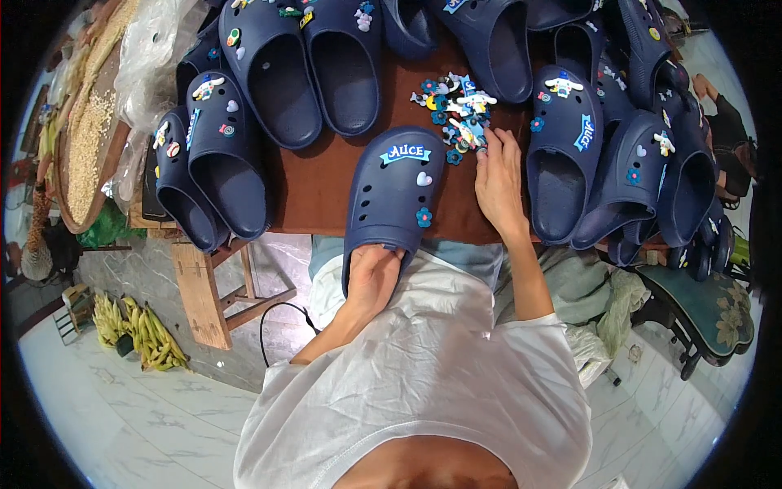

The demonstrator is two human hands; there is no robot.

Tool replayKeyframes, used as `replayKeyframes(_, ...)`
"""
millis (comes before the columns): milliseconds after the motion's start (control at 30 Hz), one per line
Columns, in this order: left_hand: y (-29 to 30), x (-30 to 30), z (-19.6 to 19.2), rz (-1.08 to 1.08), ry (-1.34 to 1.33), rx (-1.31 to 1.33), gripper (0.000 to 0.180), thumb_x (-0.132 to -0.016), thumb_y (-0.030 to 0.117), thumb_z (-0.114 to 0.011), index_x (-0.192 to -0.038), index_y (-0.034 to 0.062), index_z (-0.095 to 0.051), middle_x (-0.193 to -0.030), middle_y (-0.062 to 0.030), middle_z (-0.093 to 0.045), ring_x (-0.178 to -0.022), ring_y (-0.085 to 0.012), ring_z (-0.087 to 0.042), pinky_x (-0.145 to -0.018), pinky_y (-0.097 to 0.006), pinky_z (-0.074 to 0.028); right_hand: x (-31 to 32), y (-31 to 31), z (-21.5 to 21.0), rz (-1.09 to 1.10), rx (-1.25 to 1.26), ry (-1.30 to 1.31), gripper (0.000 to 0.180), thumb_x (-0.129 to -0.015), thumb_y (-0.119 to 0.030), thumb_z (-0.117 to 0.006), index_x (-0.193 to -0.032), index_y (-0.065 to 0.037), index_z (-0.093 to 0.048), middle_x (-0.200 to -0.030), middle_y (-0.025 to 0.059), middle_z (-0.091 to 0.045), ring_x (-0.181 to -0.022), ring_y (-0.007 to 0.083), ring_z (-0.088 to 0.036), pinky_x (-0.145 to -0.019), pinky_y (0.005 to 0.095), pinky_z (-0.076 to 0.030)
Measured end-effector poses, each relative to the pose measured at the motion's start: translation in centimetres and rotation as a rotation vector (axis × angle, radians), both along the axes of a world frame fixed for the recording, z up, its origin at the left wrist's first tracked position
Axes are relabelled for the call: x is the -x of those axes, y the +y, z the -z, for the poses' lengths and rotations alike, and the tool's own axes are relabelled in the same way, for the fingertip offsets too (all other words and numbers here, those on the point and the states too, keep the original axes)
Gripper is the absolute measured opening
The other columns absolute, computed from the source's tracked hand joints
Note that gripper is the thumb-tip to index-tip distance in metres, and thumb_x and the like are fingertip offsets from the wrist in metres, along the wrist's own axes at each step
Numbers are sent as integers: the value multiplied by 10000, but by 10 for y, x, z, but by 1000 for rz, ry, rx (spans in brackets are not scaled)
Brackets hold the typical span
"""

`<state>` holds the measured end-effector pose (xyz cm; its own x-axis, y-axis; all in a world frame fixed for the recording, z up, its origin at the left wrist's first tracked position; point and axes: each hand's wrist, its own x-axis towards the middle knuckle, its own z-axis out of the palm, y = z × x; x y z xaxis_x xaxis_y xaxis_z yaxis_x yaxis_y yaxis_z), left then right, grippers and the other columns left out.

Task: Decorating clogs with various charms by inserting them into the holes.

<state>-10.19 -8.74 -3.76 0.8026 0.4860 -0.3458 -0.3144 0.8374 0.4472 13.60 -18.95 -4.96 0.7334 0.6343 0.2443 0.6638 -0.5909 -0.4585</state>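
A navy blue clog [394, 191] stands toe-away at the table's near edge, with a blue-and-white banner charm, a pale heart charm and a blue flower charm on its upper. My left hand [372, 281] reaches into its foot opening and grips it; the fingers inside are partly hidden. Beyond and right of the clog lies a loose pile of small colourful shoe charms [456, 106]. At that pile's right edge rests my right hand [498, 175], its fingers stretched out and slightly apart. Nothing shows in them.
Decorated navy clogs [281, 81] crowd the far and left sides of the brown table [314, 191], and more clogs [562, 155] stand close right of my right hand. Left are a wooden stool [199, 293] and a basket of grains [91, 147]. A green-seated chair [705, 310] stands right.
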Motion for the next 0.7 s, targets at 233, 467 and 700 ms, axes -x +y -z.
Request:
replayKeyframes(233,1,-1,3,-6,22,61,271,-857,68,-592,-1121,9,-572,-1157,-63,-611,-1091,-198,-554,-985,-383,-404,0,17,-17,-108,-135,-47,294,-932,-79,-618,-1224,-60,-631,-1250,194,-544,-1218,414,-494,-1014,494,-423)
replayKeyframes(467,3,-11,-16,-61,-1,165,440,-794,152,-624,-1208,21,-557,-1194,-90,-626,-1045,-231,-563,-888,-388,-427,-7,39,-14,-189,-52,-145,303,-828,-72,-731,-1128,-97,-690,-1087,104,-586,-1020,323,-538,-847,444,-451)
replayKeyframes(700,17,-19,-29,-114,-12,463,572,-870,287,-604,-1358,10,-496,-1409,-157,-545,-1296,-314,-512,-1096,-477,-385,-6,43,-20,-210,-76,-138,209,-801,-47,-732,-997,-68,-662,-1046,97,-589,-1007,311,-543,-832,431,-443)
